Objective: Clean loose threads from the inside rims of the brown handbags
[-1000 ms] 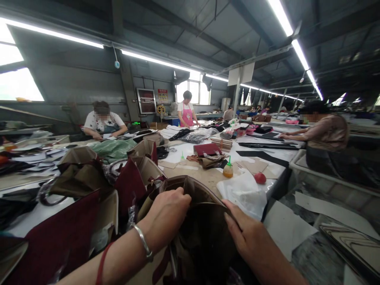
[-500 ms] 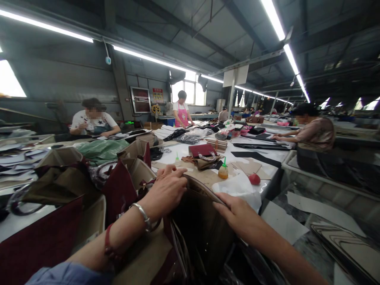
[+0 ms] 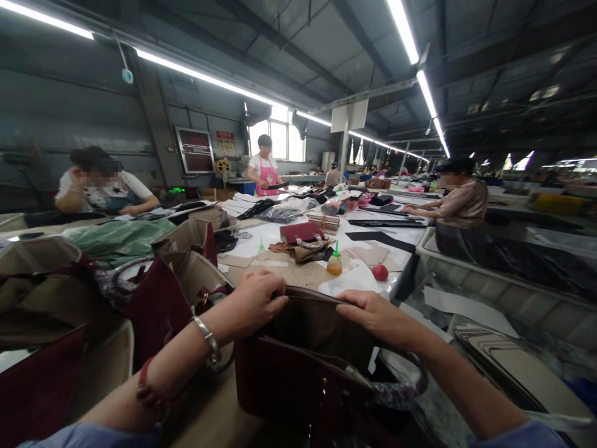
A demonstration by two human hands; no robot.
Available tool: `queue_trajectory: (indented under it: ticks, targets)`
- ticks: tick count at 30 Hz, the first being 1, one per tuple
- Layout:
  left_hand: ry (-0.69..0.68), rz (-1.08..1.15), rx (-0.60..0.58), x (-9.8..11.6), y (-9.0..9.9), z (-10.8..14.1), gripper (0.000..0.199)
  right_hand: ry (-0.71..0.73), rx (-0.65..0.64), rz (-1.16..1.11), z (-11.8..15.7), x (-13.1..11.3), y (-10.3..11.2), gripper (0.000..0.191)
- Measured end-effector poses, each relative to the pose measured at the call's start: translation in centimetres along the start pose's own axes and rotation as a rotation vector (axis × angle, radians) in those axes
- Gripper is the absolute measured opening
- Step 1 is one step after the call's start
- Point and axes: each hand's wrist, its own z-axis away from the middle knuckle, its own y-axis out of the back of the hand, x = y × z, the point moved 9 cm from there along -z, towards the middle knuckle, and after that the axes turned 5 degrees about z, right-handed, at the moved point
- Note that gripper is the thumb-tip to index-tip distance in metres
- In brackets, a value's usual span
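Observation:
A dark red handbag (image 3: pixel 280 379) with an olive-brown lining stands in front of me, its mouth facing up. My left hand (image 3: pixel 259 302) grips the far rim at its left corner, thumb along the edge. On the same rim further right, my right hand (image 3: pixel 368 311) pinches the edge with the fingers over it. A plastic-wrapped handle (image 3: pixel 401 392) sticks out at the bag's right side, below my right wrist. The bag's bottom and the fingertips inside the rim are hidden.
More dark red bags (image 3: pixel 158 305) crowd the left. Ahead on the table lie a small red bag (image 3: pixel 302 233), a glue bottle (image 3: pixel 334 262) with a green nozzle and a red round object (image 3: pixel 380 272). A pale bin (image 3: pixel 466 267) stands right. Co-workers sit or stand around the table.
The bag has turned and tilted, so its dark red near side and open mouth now show. My hands have stayed on the rim, and the view has swung right.

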Motion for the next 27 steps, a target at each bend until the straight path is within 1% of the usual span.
queue_trajectory:
  ticks: [2, 4, 7, 9, 12, 17, 21, 24, 27]
  targets:
    - [0.007, 0.021, -0.006, -0.4, -0.2, -0.4, 0.015, -0.013, 0.049, -0.001, -0.4, 0.7, 0.1, 0.032]
    - [-0.015, 0.06, -0.009, -0.5, -0.2, -0.7, 0.016, -0.042, 0.062, 0.003, -0.6, 1.4, 0.0, 0.034]
    - [-0.068, 0.109, -0.016, -0.1, -0.2, -0.9, 0.019, -0.122, 0.025, -0.051, -0.7, 2.5, -0.4, 0.033]
    - [-0.083, 0.135, -0.029, 0.2, -0.3, -0.9, 0.02, -0.148, 0.011, -0.095, -0.6, 2.8, -0.6, 0.03]
    - [-0.045, 0.146, -0.038, 0.0, -0.4, -1.2, 0.022, -0.154, 0.013, -0.133, -0.7, 2.9, -0.5, 0.026]
    - [0.047, 0.102, -0.025, -0.6, -0.5, -1.8, 0.021, -0.171, 0.004, -0.202, -0.8, 3.2, -0.7, 0.025]
    - [0.077, 0.109, -0.034, -0.7, -0.8, -2.2, 0.02, -0.197, 0.058, -0.22, -0.9, 3.7, -0.5, 0.026]
    - [0.096, 0.109, -0.033, -0.9, -0.9, -2.3, 0.018, -0.228, 0.105, -0.327, -0.3, 4.2, -0.4, 0.03]
    - [0.114, 0.094, -0.027, -1.1, -0.9, -2.4, 0.018, -0.23, 0.104, -0.46, 0.6, 4.3, -0.6, 0.036]
